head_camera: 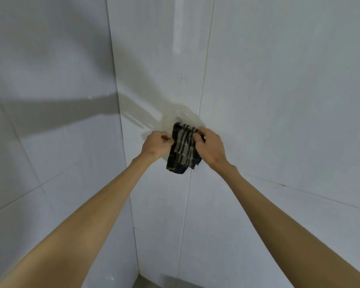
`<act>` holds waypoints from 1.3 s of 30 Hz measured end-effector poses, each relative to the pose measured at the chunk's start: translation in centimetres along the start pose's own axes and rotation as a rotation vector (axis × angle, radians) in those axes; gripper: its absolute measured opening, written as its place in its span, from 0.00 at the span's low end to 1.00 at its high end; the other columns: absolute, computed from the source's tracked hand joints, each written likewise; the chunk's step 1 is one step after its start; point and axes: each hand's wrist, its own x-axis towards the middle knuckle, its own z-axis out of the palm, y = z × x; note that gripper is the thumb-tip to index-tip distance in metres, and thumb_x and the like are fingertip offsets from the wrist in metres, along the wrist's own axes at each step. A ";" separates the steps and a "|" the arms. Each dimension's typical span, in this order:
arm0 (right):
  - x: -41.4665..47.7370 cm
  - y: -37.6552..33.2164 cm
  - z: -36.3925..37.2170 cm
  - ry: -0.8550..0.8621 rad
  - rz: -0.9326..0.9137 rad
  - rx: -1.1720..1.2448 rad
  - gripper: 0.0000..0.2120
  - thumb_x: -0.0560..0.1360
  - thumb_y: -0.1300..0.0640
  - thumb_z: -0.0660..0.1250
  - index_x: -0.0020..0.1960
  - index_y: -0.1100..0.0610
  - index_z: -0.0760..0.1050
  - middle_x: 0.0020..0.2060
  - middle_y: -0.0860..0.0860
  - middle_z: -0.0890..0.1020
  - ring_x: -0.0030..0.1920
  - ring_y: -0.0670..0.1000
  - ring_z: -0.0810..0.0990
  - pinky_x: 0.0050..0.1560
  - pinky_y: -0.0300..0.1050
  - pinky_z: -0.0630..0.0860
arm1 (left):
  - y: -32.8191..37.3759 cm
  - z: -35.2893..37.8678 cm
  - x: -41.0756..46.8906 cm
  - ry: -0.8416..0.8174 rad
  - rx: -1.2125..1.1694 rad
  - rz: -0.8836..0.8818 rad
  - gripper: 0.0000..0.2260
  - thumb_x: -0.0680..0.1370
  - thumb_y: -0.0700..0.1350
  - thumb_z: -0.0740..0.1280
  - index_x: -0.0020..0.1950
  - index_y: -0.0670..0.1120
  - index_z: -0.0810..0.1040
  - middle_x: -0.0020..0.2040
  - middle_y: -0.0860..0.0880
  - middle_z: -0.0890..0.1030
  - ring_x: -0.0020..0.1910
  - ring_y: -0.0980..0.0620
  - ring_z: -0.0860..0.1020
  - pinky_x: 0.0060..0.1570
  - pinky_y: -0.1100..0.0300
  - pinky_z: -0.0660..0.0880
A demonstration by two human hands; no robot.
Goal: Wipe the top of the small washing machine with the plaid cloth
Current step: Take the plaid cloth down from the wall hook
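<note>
The plaid cloth (183, 151), dark with pale stripes, hangs against the white tiled wall from a small clear hook (178, 119) on a round suction pad. My left hand (156, 145) pinches the cloth's left edge. My right hand (210, 147) grips its upper right part, with the fingers curled into the fabric. Both arms reach up and forward to it. The small washing machine is not in view.
White glossy wall tiles (279, 100) fill the view, with a corner seam (121, 142) running down on the left. Another clear hook (182, 81) sits higher on the wall. A strip of grey floor (146, 282) shows at the bottom.
</note>
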 end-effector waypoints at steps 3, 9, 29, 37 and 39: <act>0.5 -0.5 -3.1 0.036 -0.050 0.024 0.09 0.81 0.57 0.57 0.52 0.53 0.76 0.42 0.48 0.81 0.41 0.49 0.78 0.39 0.41 0.70 | 1.7 0.3 -0.8 -0.070 0.047 0.025 0.06 0.77 0.41 0.67 0.49 0.43 0.83 0.45 0.48 0.82 0.50 0.48 0.79 0.53 0.57 0.74; -0.5 -0.6 -11.8 -0.022 -0.089 -0.127 0.08 0.81 0.58 0.57 0.51 0.54 0.75 0.42 0.51 0.81 0.43 0.53 0.77 0.42 0.46 0.72 | 7.4 2.2 -3.7 -0.075 0.020 0.017 0.06 0.79 0.44 0.63 0.43 0.45 0.74 0.44 0.49 0.78 0.46 0.51 0.76 0.47 0.61 0.70; -27.1 28.1 -17.9 -0.153 0.492 -0.285 0.15 0.78 0.53 0.57 0.34 0.57 0.66 0.30 0.52 0.72 0.32 0.50 0.69 0.34 0.44 0.64 | 1.2 32.4 -20.4 -0.498 0.077 0.070 0.11 0.76 0.53 0.65 0.51 0.48 0.70 0.43 0.48 0.79 0.38 0.50 0.78 0.39 0.55 0.73; -39.7 43.8 -8.5 -0.176 0.596 -0.296 0.18 0.80 0.53 0.56 0.33 0.56 0.64 0.29 0.51 0.72 0.32 0.50 0.70 0.33 0.44 0.63 | -13.9 46.9 -26.6 -0.615 0.065 -0.010 0.07 0.75 0.49 0.64 0.40 0.47 0.73 0.33 0.51 0.75 0.33 0.50 0.76 0.39 0.53 0.74; -42.5 47.2 -6.2 -0.172 0.607 -0.294 0.18 0.80 0.53 0.56 0.32 0.56 0.65 0.29 0.51 0.72 0.32 0.51 0.70 0.33 0.44 0.63 | -17.6 50.1 -27.8 -0.626 0.078 -0.002 0.08 0.75 0.51 0.64 0.41 0.47 0.75 0.34 0.50 0.78 0.35 0.49 0.78 0.41 0.52 0.77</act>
